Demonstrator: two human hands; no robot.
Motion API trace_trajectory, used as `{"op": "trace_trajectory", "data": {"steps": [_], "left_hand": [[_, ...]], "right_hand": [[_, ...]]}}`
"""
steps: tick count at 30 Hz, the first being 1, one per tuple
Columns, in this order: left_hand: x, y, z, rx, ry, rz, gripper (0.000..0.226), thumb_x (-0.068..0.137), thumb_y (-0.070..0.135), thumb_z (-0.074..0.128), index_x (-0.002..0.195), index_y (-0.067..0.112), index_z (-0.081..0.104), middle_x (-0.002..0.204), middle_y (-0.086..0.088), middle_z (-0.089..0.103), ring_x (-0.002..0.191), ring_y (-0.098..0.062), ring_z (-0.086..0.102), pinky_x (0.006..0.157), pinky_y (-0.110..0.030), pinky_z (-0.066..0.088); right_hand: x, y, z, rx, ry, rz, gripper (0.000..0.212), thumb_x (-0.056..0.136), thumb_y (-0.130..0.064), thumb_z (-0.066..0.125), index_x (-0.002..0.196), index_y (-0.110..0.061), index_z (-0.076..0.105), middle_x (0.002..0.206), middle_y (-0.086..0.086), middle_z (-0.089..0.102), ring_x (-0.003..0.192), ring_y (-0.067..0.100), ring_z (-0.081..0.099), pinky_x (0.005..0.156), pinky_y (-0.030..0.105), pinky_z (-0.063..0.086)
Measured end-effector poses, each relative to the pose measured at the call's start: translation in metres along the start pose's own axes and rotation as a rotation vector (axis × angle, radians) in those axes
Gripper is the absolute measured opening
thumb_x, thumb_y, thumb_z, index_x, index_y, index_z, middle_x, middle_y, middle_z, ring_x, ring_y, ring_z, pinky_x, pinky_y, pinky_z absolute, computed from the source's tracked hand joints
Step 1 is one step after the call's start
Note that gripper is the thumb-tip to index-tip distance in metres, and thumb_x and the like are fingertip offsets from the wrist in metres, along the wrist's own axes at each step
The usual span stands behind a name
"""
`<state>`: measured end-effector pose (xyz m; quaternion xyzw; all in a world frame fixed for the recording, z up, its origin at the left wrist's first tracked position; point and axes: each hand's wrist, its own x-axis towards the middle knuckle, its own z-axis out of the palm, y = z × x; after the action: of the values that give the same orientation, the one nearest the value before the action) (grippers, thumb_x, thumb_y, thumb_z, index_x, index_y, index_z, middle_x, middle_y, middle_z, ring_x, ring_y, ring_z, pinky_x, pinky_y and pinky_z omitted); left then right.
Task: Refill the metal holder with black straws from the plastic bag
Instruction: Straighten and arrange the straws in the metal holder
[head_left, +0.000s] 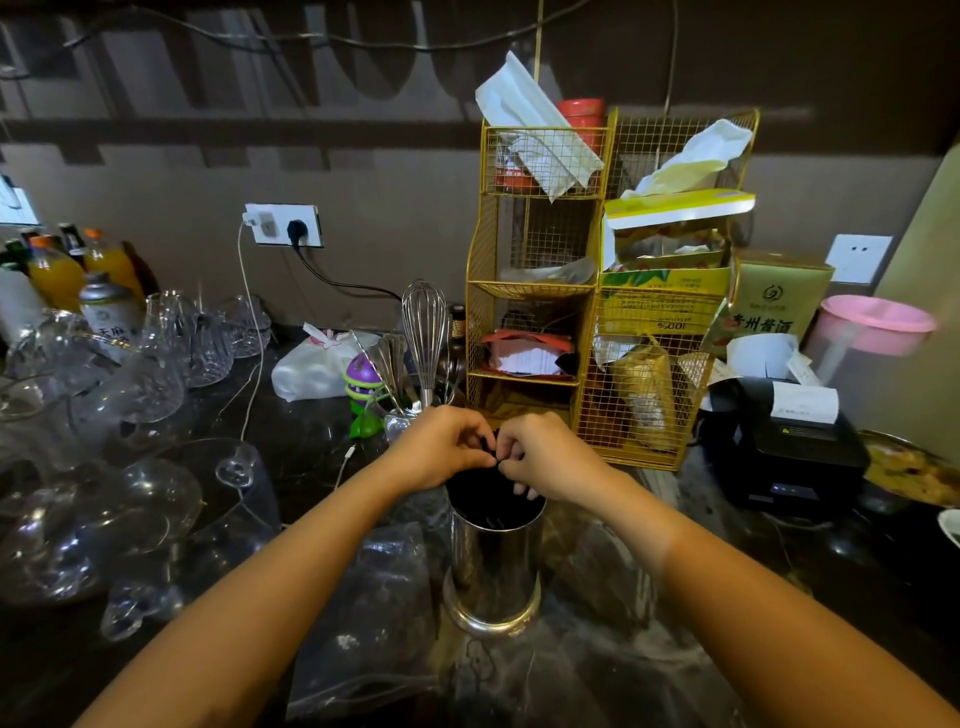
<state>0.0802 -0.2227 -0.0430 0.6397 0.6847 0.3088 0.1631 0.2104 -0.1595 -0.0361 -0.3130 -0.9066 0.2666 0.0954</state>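
Observation:
A shiny metal holder (492, 566) stands upright on the dark counter in front of me, filled with black straws (488, 499) that rise above its rim. My left hand (441, 449) and my right hand (545, 454) meet just above the bundle, fingers pinched together on the straw tops. A clear plastic bag (374, 613) lies crumpled on the counter around the holder's base, mostly to its left and front. What sits between my fingertips is too small and dark to make out.
Several clear glasses (104, 405) crowd the left side. A utensil cup with a whisk (425, 338) stands behind the holder. A gold wire rack (597, 312) rises at the back right, with a black receipt printer (795, 447) beside it. A white cable (254, 364) runs down from the wall socket.

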Motion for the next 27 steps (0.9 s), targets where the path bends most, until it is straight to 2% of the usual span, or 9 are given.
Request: {"op": "trace_trajectory", "data": {"steps": [3, 6, 9, 13, 14, 16, 18, 22, 27], "left_hand": [[0.003, 0.003, -0.001, -0.063, 0.022, -0.002, 0.015, 0.071, 0.006, 0.07, 0.082, 0.012, 0.062, 0.068, 0.007, 0.059, 0.067, -0.006, 0.057, 0.065, -0.013, 0.046], [0.005, 0.008, -0.005, -0.156, 0.063, -0.011, 0.021, 0.07, 0.004, 0.069, 0.074, 0.021, 0.057, 0.065, 0.005, 0.06, 0.065, -0.008, 0.058, 0.071, -0.022, 0.048], [0.008, 0.014, -0.01, -0.259, 0.11, 0.002, 0.023, 0.07, 0.001, 0.068, 0.073, 0.021, 0.056, 0.063, 0.005, 0.062, 0.059, 0.0, 0.061, 0.07, -0.022, 0.051], [0.009, 0.023, -0.018, -0.389, 0.189, 0.036, 0.023, 0.071, -0.002, 0.066, 0.069, 0.019, 0.057, 0.05, 0.011, 0.063, 0.055, 0.005, 0.062, 0.061, -0.011, 0.052], [0.009, 0.027, -0.02, -0.393, 0.202, 0.056, 0.022, 0.071, -0.002, 0.065, 0.069, 0.019, 0.058, 0.055, 0.011, 0.063, 0.055, 0.005, 0.061, 0.062, -0.011, 0.052], [0.009, 0.032, -0.024, -0.383, 0.221, 0.098, 0.018, 0.072, 0.0, 0.065, 0.073, 0.017, 0.063, 0.066, 0.005, 0.063, 0.059, 0.003, 0.061, 0.068, -0.017, 0.053], [0.009, 0.037, -0.028, -0.395, 0.245, 0.127, 0.015, 0.073, 0.001, 0.064, 0.078, 0.015, 0.067, 0.067, 0.005, 0.064, 0.061, -0.002, 0.061, 0.07, -0.021, 0.054], [0.011, 0.045, -0.037, -0.436, 0.268, 0.153, 0.024, 0.076, 0.003, 0.062, 0.069, 0.026, 0.067, 0.052, 0.017, 0.067, 0.057, 0.003, 0.063, 0.061, -0.013, 0.054], [0.011, 0.063, -0.046, -0.435, 0.271, 0.193, 0.018, 0.081, 0.008, 0.058, 0.09, 0.021, 0.066, 0.074, 0.01, 0.066, 0.066, 0.002, 0.065, 0.069, -0.016, 0.055]], "right_hand": [[-0.001, 0.001, -0.004, 0.053, 0.023, -0.017, 0.005, 0.086, -0.006, 0.055, 0.084, -0.01, 0.055, 0.074, 0.011, 0.064, 0.071, 0.026, 0.07, 0.065, 0.032, 0.058], [-0.002, 0.0, -0.011, 0.095, 0.068, -0.043, 0.007, 0.084, -0.008, 0.058, 0.091, -0.005, 0.059, 0.064, 0.003, 0.061, 0.055, 0.015, 0.063, 0.059, 0.025, 0.057], [-0.005, -0.004, -0.021, 0.133, 0.126, -0.097, 0.01, 0.083, -0.008, 0.06, 0.091, -0.012, 0.054, 0.073, 0.01, 0.065, 0.049, 0.01, 0.058, 0.044, 0.016, 0.05], [-0.007, -0.009, -0.038, 0.171, 0.183, -0.145, 0.023, 0.083, -0.009, 0.061, 0.104, -0.012, 0.053, 0.074, 0.007, 0.064, 0.05, 0.018, 0.058, 0.051, 0.032, 0.055], [-0.006, -0.01, -0.042, 0.187, 0.19, -0.152, 0.026, 0.082, -0.008, 0.061, 0.107, -0.013, 0.053, 0.073, 0.005, 0.063, 0.052, 0.019, 0.059, 0.051, 0.033, 0.055], [-0.006, -0.014, -0.05, 0.207, 0.192, -0.173, 0.029, 0.082, -0.007, 0.061, 0.11, -0.012, 0.054, 0.071, 0.002, 0.061, 0.053, 0.014, 0.058, 0.047, 0.021, 0.053], [-0.007, -0.018, -0.059, 0.214, 0.187, -0.197, 0.027, 0.082, -0.007, 0.061, 0.108, -0.011, 0.056, 0.067, -0.001, 0.059, 0.054, 0.01, 0.058, 0.046, 0.012, 0.05], [-0.009, -0.026, -0.073, 0.218, 0.22, -0.23, 0.017, 0.082, -0.007, 0.061, 0.095, -0.015, 0.054, 0.063, -0.004, 0.058, 0.056, 0.01, 0.061, 0.05, 0.013, 0.052], [-0.014, -0.035, -0.094, 0.193, 0.257, -0.239, 0.016, 0.081, -0.005, 0.061, 0.078, -0.018, 0.053, 0.062, -0.002, 0.06, 0.051, 0.006, 0.061, 0.051, 0.014, 0.053]]}}
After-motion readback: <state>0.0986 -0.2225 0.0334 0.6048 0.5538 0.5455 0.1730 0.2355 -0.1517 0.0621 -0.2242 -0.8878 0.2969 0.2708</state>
